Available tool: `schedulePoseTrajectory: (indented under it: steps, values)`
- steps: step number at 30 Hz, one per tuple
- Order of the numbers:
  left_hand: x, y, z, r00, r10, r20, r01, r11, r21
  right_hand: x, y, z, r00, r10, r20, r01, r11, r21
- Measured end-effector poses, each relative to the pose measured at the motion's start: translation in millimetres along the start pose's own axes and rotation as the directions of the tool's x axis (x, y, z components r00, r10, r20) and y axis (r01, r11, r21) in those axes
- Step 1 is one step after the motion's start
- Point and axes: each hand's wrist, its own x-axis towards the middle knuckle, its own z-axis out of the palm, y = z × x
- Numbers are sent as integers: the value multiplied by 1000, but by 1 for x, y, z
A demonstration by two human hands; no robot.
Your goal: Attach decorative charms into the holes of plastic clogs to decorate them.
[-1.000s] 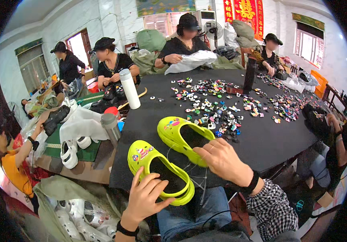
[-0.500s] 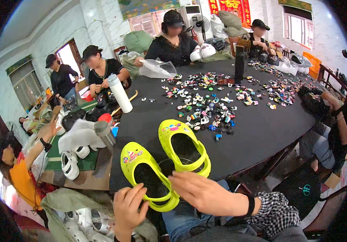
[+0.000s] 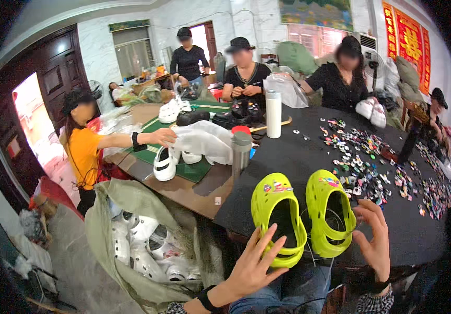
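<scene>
A pair of lime-green clogs lies at the near edge of the black table. The left clog [image 3: 260,205] and the right clog [image 3: 315,212] both carry colourful charms on their toes, and a thin clear loop shows between them. My left hand [image 3: 247,268] rests with stretched, spread fingers against the left clog's outer side, near its heel. Beside the right clog's outer side is my right hand [image 3: 376,246], thumb and fingers apart around the strap area. Whether its fingertips touch the clog, I cannot tell.
Many small charms [image 3: 359,157] cover the black table [image 3: 283,152] at the right. A white bottle [image 3: 273,114] and a grey tumbler [image 3: 241,152] stand left of the clogs. An open green sack [image 3: 100,220] holds white clogs. A co-worker's arm [image 3: 126,140] reaches over the neighbouring table.
The view has turned left, bringing the sack and door into sight. My right hand has gone from the left clog's heel to the right clog's outer side; my left hand now touches the left clog.
</scene>
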Motion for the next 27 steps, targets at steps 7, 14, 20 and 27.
schedulePoseTrajectory:
  steps: [7,14,20,27]
  values:
    - [14,-36,-15,995,-18,103,18,1000,-2,19,45,-2,881,-105,461,149,987,-61]
    - [15,-23,-12,993,-71,90,68,997,32,20,36,-8,819,-172,548,247,967,-65]
    - [20,-5,-18,989,-137,47,135,990,43,-4,21,-2,895,-44,443,208,921,-330]
    - [46,39,-14,1000,30,5,-26,917,-398,-36,1,37,968,-192,161,240,897,-372]
